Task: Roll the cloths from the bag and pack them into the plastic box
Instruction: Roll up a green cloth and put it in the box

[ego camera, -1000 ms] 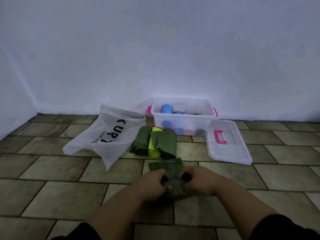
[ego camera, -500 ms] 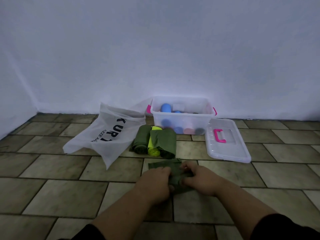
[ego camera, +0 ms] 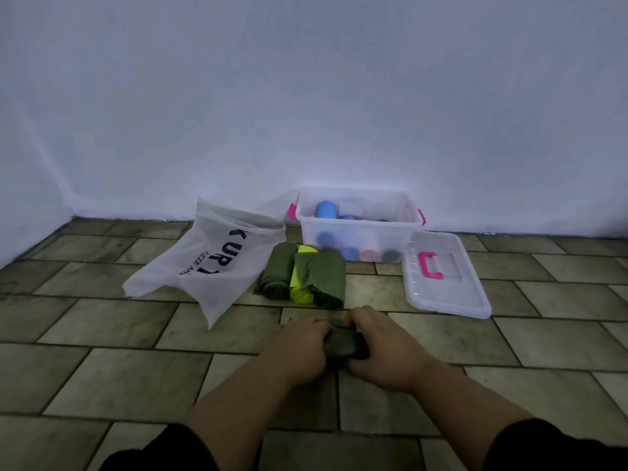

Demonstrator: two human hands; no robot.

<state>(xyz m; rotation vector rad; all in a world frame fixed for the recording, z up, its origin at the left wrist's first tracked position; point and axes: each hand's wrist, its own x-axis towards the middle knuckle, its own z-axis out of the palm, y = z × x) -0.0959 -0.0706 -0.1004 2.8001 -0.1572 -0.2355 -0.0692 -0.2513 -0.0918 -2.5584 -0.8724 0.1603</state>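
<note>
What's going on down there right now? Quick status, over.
Left hand and right hand both pressing on a green cloth roll. Plastic box open, lid beside it. Three rolls waiting between. Over.

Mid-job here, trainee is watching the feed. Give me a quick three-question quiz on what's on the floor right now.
1. True or false: the lid is on the plastic box.
2. What lies directly left of the rolled cloths? A) white bag B) lid C) shoe
3. What are the left hand and right hand pressing on?

Key
1. False; it lies on the tiles, right of the open box.
2. A, the white bag.
3. A dark green cloth, rolled up between them on the floor.
</note>
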